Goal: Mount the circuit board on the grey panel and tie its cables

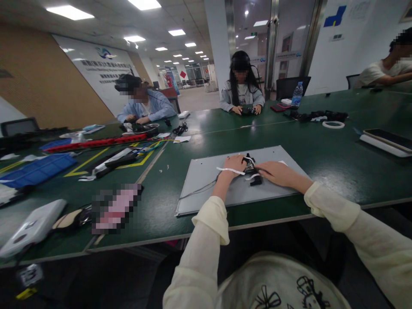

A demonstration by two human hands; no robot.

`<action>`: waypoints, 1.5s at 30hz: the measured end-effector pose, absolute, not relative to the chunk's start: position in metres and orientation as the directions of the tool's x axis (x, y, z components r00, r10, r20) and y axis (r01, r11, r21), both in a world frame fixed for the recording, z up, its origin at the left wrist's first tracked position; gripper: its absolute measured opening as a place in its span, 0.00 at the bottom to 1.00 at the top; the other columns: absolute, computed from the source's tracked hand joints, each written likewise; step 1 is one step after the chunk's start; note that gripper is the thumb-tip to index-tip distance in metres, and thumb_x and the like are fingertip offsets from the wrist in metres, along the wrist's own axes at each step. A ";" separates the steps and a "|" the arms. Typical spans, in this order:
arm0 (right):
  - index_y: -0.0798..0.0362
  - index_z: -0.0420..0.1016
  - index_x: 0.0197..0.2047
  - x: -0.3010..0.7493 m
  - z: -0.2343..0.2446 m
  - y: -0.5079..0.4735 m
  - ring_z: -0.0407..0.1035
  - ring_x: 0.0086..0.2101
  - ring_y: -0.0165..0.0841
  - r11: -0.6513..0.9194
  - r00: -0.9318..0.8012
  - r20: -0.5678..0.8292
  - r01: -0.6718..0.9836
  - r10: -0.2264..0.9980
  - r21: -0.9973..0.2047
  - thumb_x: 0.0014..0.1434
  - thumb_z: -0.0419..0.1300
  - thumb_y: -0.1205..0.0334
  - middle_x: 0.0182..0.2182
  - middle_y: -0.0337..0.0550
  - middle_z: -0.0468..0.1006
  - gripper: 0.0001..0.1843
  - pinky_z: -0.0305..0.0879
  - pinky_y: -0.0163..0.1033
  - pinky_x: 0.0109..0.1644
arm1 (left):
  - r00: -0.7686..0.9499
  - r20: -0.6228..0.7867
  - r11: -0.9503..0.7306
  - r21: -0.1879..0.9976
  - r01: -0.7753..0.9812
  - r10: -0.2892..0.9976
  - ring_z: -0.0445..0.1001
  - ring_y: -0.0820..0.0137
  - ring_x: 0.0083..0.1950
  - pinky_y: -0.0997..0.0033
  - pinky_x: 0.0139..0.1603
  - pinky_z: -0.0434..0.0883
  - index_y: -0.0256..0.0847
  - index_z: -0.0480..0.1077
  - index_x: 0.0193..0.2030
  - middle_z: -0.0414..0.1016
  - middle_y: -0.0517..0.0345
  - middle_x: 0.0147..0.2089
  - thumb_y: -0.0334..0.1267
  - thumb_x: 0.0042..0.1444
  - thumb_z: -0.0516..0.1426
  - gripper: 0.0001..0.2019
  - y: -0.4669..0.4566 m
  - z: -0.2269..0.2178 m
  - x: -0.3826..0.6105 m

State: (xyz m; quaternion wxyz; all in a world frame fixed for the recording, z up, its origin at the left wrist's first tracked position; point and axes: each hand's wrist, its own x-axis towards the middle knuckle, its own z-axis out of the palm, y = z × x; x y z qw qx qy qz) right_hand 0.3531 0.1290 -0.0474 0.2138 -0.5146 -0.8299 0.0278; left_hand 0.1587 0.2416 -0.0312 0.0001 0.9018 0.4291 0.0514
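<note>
Both my hands rest on a grey mat [206, 189] on the green table [337, 159]. My left hand [232, 166] is curled, its fingers pressed against a small black part [252, 169] wrapped with white tape strips. My right hand [277, 172] lies flatter, fingers pointing left and touching the same black part. A white tape strip [229, 170] crosses my left hand's back. A thin grey cable [198, 191] runs left from the part over the mat.
Three other people sit at the table's far side. A tape roll [333, 125], water bottle [297, 94] and black parts [322, 116] lie at back right. A blue tray [35, 170], red bar [96, 143] and white device [32, 227] lie to the left.
</note>
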 end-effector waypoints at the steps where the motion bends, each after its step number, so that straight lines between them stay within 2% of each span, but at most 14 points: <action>1: 0.51 0.71 0.58 0.354 -0.048 0.130 0.71 0.50 0.43 0.453 -0.345 0.345 0.834 0.873 -0.314 0.68 0.47 0.55 0.52 0.50 0.76 0.21 0.66 0.50 0.54 | 0.617 0.103 -0.623 0.041 0.781 0.780 0.71 0.61 0.58 0.59 0.57 0.65 0.40 0.66 0.57 0.73 0.48 0.58 0.38 0.65 0.42 0.19 0.240 -0.030 0.158; 6: 0.51 0.78 0.45 0.362 -0.053 0.138 0.73 0.42 0.37 0.400 -0.191 0.399 0.736 0.897 -0.546 0.64 0.50 0.60 0.44 0.46 0.79 0.16 0.68 0.42 0.46 | 0.603 0.219 -0.623 0.030 0.782 0.767 0.71 0.61 0.56 0.61 0.56 0.66 0.38 0.65 0.57 0.73 0.47 0.56 0.35 0.65 0.43 0.18 0.228 -0.021 0.155; 8: 0.52 0.79 0.41 0.363 -0.053 0.139 0.72 0.40 0.35 0.406 -0.183 0.407 0.712 0.895 -0.573 0.62 0.52 0.60 0.41 0.45 0.79 0.14 0.68 0.40 0.43 | 0.604 0.271 -0.635 0.036 0.772 0.749 0.70 0.61 0.57 0.61 0.56 0.66 0.38 0.66 0.56 0.72 0.47 0.56 0.32 0.63 0.45 0.18 0.225 -0.015 0.152; 11: 0.52 0.79 0.38 0.360 -0.052 0.137 0.71 0.37 0.34 0.434 -0.215 0.407 0.684 0.888 -0.586 0.60 0.55 0.58 0.38 0.45 0.78 0.12 0.67 0.38 0.40 | 0.633 0.292 -0.679 0.083 0.730 0.717 0.72 0.63 0.53 0.64 0.54 0.67 0.38 0.71 0.49 0.74 0.48 0.51 0.29 0.61 0.46 0.16 0.222 -0.009 0.150; 13: 0.53 0.79 0.37 0.357 -0.051 0.135 0.71 0.35 0.32 0.444 -0.230 0.402 0.674 0.886 -0.591 0.60 0.57 0.57 0.37 0.44 0.78 0.11 0.66 0.37 0.39 | 0.685 0.276 -0.734 0.143 0.664 0.674 0.73 0.65 0.48 0.66 0.51 0.68 0.38 0.72 0.44 0.75 0.50 0.46 0.30 0.60 0.46 0.14 0.219 -0.006 0.149; 16: 0.53 0.77 0.35 0.354 -0.051 0.134 0.70 0.33 0.32 0.429 -0.218 0.391 0.667 0.894 -0.609 0.60 0.57 0.56 0.36 0.44 0.78 0.11 0.65 0.36 0.38 | 0.764 0.223 -0.794 0.238 0.559 0.605 0.74 0.67 0.41 0.69 0.46 0.70 0.39 0.73 0.41 0.77 0.53 0.39 0.32 0.60 0.47 0.13 0.210 -0.004 0.148; 20: 0.53 0.76 0.35 0.354 -0.052 0.135 0.70 0.32 0.32 0.392 -0.199 0.355 0.666 0.913 -0.635 0.62 0.54 0.55 0.33 0.42 0.78 0.13 0.63 0.35 0.37 | 0.814 0.055 -0.790 0.285 0.543 0.579 0.75 0.68 0.36 0.71 0.39 0.69 0.40 0.74 0.39 0.78 0.56 0.35 0.31 0.56 0.49 0.11 0.198 -0.002 0.149; 23: 0.53 0.75 0.34 0.355 -0.053 0.136 0.69 0.32 0.32 0.419 -0.260 0.340 0.700 0.904 -0.578 0.64 0.51 0.57 0.32 0.41 0.78 0.14 0.61 0.36 0.38 | 0.820 -0.027 -0.799 0.206 0.565 0.572 0.75 0.67 0.35 0.70 0.38 0.69 0.39 0.74 0.35 0.79 0.54 0.34 0.31 0.55 0.50 0.11 0.193 -0.003 0.149; 27: 0.53 0.74 0.33 0.352 -0.052 0.135 0.69 0.32 0.33 0.433 -0.311 0.316 0.767 0.896 -0.474 0.64 0.50 0.60 0.32 0.43 0.78 0.14 0.60 0.36 0.38 | 0.814 -0.046 -0.807 0.110 0.581 0.579 0.76 0.65 0.36 0.68 0.39 0.69 0.40 0.75 0.35 0.79 0.52 0.35 0.32 0.56 0.50 0.12 0.191 -0.006 0.150; 34: 0.53 0.72 0.30 0.348 -0.048 0.131 0.66 0.28 0.33 0.353 -0.294 0.250 0.905 0.922 -0.236 0.64 0.51 0.60 0.29 0.45 0.75 0.13 0.56 0.36 0.34 | 0.820 -0.047 -0.817 0.071 0.572 0.570 0.77 0.63 0.37 0.66 0.40 0.70 0.39 0.77 0.34 0.79 0.50 0.35 0.35 0.57 0.50 0.13 0.186 -0.009 0.149; 38: 0.54 0.73 0.30 0.352 -0.045 0.128 0.66 0.28 0.32 0.328 -0.259 0.338 0.930 0.905 -0.167 0.63 0.52 0.61 0.29 0.45 0.74 0.13 0.58 0.36 0.34 | 0.796 -0.058 -0.793 0.070 0.605 0.602 0.77 0.63 0.37 0.68 0.39 0.70 0.39 0.77 0.33 0.79 0.51 0.33 0.36 0.56 0.51 0.12 0.183 -0.008 0.147; 40: 0.55 0.75 0.38 0.350 -0.042 0.123 0.67 0.30 0.33 0.402 -0.290 0.468 0.902 0.835 -0.157 0.64 0.52 0.61 0.32 0.46 0.75 0.11 0.61 0.37 0.36 | 0.792 -0.059 -0.789 0.072 0.610 0.607 0.77 0.63 0.37 0.69 0.38 0.70 0.38 0.77 0.33 0.79 0.50 0.33 0.36 0.55 0.51 0.12 0.182 -0.008 0.146; 42: 0.56 0.73 0.50 0.345 -0.037 0.117 0.69 0.36 0.35 0.553 -0.391 0.602 0.827 0.696 -0.102 0.64 0.54 0.60 0.38 0.49 0.75 0.14 0.65 0.38 0.40 | 0.793 -0.059 -0.789 0.074 0.610 0.607 0.77 0.64 0.36 0.69 0.37 0.70 0.37 0.77 0.33 0.79 0.50 0.32 0.37 0.56 0.51 0.13 0.181 -0.007 0.147; 45: 0.56 0.67 0.59 0.329 -0.031 0.108 0.68 0.44 0.37 0.741 -0.594 0.676 0.663 0.437 0.104 0.64 0.56 0.58 0.46 0.53 0.74 0.22 0.67 0.41 0.45 | 0.818 -0.066 -0.809 0.119 0.575 0.572 0.77 0.65 0.36 0.70 0.39 0.70 0.37 0.77 0.35 0.79 0.51 0.33 0.36 0.56 0.53 0.11 0.183 -0.008 0.147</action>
